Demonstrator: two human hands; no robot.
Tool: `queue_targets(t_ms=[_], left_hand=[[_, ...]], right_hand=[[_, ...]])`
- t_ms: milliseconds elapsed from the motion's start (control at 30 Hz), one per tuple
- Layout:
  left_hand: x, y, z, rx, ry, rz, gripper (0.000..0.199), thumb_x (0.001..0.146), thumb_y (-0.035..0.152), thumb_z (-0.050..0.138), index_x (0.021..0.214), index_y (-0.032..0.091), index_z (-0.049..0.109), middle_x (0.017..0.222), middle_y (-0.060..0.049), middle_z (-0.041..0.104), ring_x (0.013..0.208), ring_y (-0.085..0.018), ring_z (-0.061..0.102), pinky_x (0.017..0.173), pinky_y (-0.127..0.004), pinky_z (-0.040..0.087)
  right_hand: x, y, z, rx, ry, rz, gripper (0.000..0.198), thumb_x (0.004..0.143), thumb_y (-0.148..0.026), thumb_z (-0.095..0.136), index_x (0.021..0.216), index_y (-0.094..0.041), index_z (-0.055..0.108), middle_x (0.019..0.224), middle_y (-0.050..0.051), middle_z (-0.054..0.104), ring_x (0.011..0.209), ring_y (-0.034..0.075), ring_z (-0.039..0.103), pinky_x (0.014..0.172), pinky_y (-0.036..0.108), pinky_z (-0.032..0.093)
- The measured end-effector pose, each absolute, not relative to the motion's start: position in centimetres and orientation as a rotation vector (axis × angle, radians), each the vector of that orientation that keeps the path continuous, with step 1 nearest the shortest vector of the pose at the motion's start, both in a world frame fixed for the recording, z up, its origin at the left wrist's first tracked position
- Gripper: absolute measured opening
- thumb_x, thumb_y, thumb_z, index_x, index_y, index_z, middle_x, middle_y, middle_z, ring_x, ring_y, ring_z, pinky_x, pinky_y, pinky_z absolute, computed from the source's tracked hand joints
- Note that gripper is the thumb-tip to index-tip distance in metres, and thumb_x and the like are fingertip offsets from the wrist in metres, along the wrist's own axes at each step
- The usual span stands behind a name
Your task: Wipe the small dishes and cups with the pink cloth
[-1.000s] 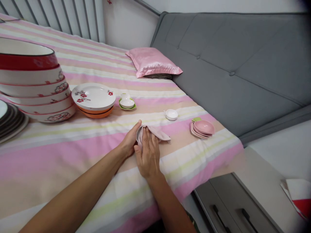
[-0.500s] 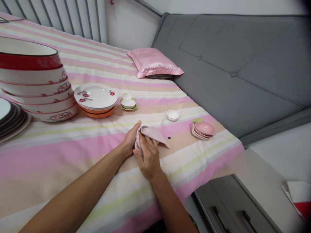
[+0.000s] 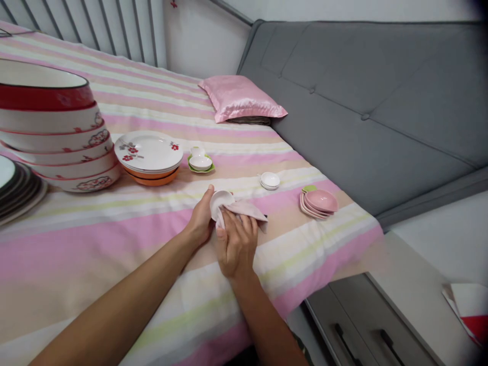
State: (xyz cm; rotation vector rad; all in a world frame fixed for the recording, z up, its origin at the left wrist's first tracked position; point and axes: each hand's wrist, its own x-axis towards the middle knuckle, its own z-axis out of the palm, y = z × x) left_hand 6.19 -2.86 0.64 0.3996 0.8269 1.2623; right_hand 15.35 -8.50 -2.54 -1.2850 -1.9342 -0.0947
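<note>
My left hand (image 3: 202, 217) is closed around the edge of a small white dish (image 3: 220, 199), its thumb up along the near rim. In my right hand (image 3: 238, 244) is a pale pink cloth (image 3: 247, 208), pressed against the dish's inner face. Part of the dish is covered by the cloth and my fingers. Beyond my hands, a short stack of small white dishes (image 3: 270, 180) rests on the striped bedspread (image 3: 160, 300). Farther right sits a stack of pink dishes (image 3: 321, 202) with a green leaf-shaped tab.
Flowered white plates (image 3: 150, 150) lie on orange bowls (image 3: 152, 179), beside green-edged dishes (image 3: 201, 163). Tall stacked bowls (image 3: 57, 122) and dark-edged plates (image 3: 23, 190) stand at left. A pink pillow (image 3: 244, 97) lies near the grey headboard (image 3: 366, 86). A drawer cabinet (image 3: 362, 315) is at lower right.
My right hand and the cloth have shifted slightly right and down across the dish. The white dish's face, covered by the cloth before, now shows. My left hand has hardly moved.
</note>
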Motion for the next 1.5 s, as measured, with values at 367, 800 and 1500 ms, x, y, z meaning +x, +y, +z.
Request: queue_targets(t_ms=[367, 800, 1500], left_hand=[[6.5, -2.9, 0.0, 0.418, 0.657, 1.184, 0.040, 0.081, 0.042, 0.054, 0.102, 0.010, 0.065, 0.092, -0.010, 0.072, 0.084, -0.020, 0.067, 0.082, -0.027, 0.050], [6.1, -3.1, 0.5, 0.368, 0.650, 1.035, 0.044, 0.084, 0.046, 0.046, 0.095, 0.009, 0.066, 0.081, -0.011, 0.072, 0.074, -0.022, 0.068, 0.075, -0.030, 0.052], [6.0, -3.0, 0.5, 0.466, 0.725, 1.206, 0.046, 0.084, 0.047, 0.043, 0.091, 0.008, 0.067, 0.072, -0.010, 0.070, 0.063, -0.019, 0.065, 0.059, -0.027, 0.049]], right_hand=[[15.4, -8.5, -2.7, -1.347, -2.016, -0.076, 0.051, 0.094, -0.035, 0.025, 0.139, -0.011, 0.033, 0.136, 0.013, 0.046, 0.133, 0.027, 0.027, 0.106, 0.048, 0.021], [15.8, -8.5, -2.4, -1.175, -2.106, -0.019, 0.051, 0.093, -0.037, 0.026, 0.138, -0.013, 0.035, 0.131, 0.013, 0.052, 0.131, 0.027, 0.032, 0.104, 0.046, 0.025], [15.4, -7.6, -3.5, -1.242, -1.632, -0.040, 0.032, 0.090, -0.022, 0.040, 0.112, -0.014, 0.062, 0.119, 0.014, 0.057, 0.116, 0.023, 0.050, 0.097, 0.040, 0.041]])
